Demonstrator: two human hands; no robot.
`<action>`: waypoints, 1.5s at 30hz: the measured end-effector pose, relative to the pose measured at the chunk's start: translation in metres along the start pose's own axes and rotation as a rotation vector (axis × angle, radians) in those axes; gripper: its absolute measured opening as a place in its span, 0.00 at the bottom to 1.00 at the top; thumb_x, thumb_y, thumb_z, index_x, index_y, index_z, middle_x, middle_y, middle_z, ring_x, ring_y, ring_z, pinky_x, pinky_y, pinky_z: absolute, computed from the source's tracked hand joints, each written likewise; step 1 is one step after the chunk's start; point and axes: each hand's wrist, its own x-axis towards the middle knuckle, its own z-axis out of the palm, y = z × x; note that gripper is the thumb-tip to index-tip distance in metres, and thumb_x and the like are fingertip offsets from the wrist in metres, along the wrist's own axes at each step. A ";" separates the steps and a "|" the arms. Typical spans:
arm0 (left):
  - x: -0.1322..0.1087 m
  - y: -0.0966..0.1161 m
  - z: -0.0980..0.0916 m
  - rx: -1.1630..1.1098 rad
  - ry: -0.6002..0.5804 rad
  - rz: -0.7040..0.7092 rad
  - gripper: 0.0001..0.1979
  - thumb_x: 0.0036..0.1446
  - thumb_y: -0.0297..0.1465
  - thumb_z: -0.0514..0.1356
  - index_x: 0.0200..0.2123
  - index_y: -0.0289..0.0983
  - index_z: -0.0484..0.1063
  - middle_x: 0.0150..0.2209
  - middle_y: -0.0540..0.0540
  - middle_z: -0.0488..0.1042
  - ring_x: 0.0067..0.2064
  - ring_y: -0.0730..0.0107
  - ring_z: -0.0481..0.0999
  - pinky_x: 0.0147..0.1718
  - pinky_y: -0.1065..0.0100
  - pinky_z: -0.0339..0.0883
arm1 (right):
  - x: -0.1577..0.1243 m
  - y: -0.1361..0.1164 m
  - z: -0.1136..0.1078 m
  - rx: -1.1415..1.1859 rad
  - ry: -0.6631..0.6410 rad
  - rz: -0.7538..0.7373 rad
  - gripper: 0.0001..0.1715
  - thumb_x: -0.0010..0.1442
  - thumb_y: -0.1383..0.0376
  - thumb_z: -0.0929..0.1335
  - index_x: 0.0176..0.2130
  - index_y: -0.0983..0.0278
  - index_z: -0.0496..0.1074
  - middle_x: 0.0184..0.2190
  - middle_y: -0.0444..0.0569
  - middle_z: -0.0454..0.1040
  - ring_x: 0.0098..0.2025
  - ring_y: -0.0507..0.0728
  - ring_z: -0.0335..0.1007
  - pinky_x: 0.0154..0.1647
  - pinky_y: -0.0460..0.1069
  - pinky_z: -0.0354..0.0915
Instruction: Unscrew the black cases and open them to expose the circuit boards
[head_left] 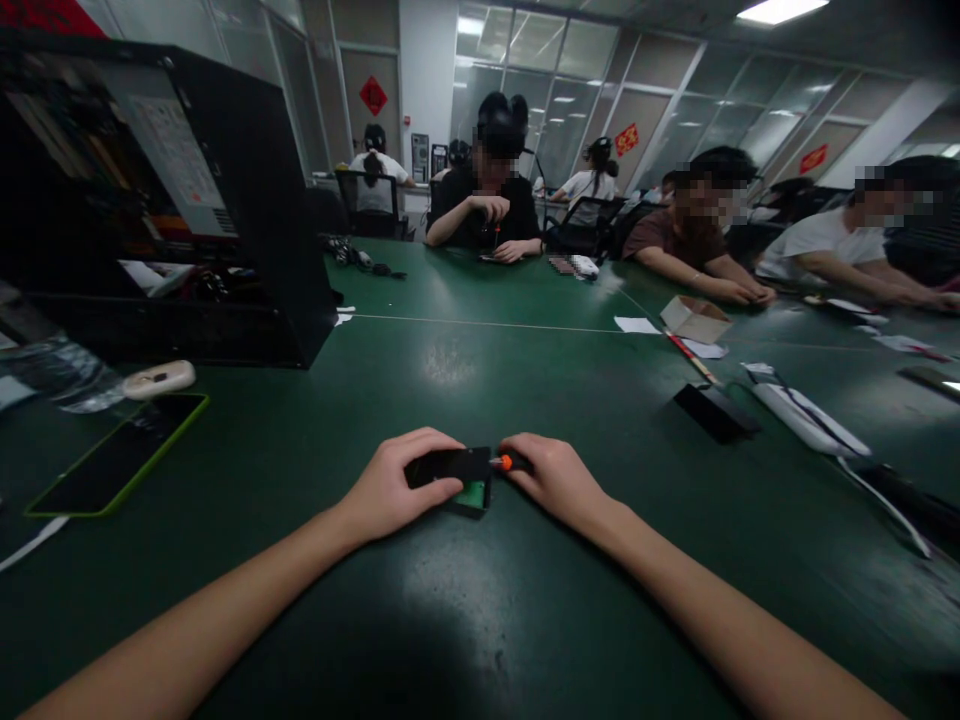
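Observation:
Near the middle of the green table, my left hand point(405, 480) grips a small black case point(472, 463) from its left side, thumb on the near side and fingers over the far side. Part of a green circuit board point(473, 494) shows inside the case, below its dark upper piece. My right hand point(553, 470) is closed around a screwdriver point(507, 462) with an orange collar and a dark handle. The screwdriver points left, its tip at the case's right edge; whether it touches is too small to tell. My palm hides most of the handle.
An open black computer tower point(289, 230) stands at the left, with a green-edged phone point(120, 455) before it. To the right lie a black box point(716, 412), a white pouch point(810, 415) and an open cardboard box point(696, 318). Across the green table point(450, 365) a person point(487, 190) works.

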 end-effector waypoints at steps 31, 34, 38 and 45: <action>0.002 0.002 -0.001 0.113 0.070 0.069 0.13 0.70 0.33 0.53 0.42 0.36 0.77 0.41 0.42 0.78 0.44 0.63 0.78 0.46 0.62 0.71 | -0.049 -0.118 0.032 0.077 -0.159 -0.840 0.24 0.72 0.53 0.61 0.52 0.66 0.74 0.42 0.48 0.80 0.42 0.53 0.72 0.38 0.47 0.67; 0.001 0.002 -0.003 0.089 0.129 0.073 0.15 0.71 0.35 0.52 0.42 0.36 0.77 0.40 0.42 0.78 0.43 0.63 0.77 0.46 0.62 0.71 | -0.041 -0.105 0.029 0.354 -0.169 -0.491 0.26 0.72 0.50 0.59 0.43 0.65 0.76 0.32 0.48 0.79 0.33 0.52 0.73 0.35 0.47 0.66; -0.005 0.001 -0.002 0.093 0.097 0.211 0.16 0.70 0.40 0.53 0.46 0.36 0.76 0.43 0.40 0.77 0.46 0.60 0.76 0.47 0.60 0.70 | -0.028 -0.088 0.021 0.945 -0.223 0.176 0.30 0.68 0.44 0.60 0.31 0.64 0.70 0.20 0.42 0.71 0.17 0.48 0.65 0.18 0.43 0.58; -0.007 0.008 -0.002 0.148 -0.099 0.370 0.09 0.59 0.38 0.63 0.38 0.38 0.77 0.44 0.40 0.77 0.48 0.55 0.75 0.51 0.53 0.67 | -0.026 -0.084 0.023 1.249 -0.195 0.416 0.38 0.57 0.33 0.64 0.36 0.66 0.71 0.17 0.39 0.67 0.13 0.49 0.63 0.10 0.41 0.55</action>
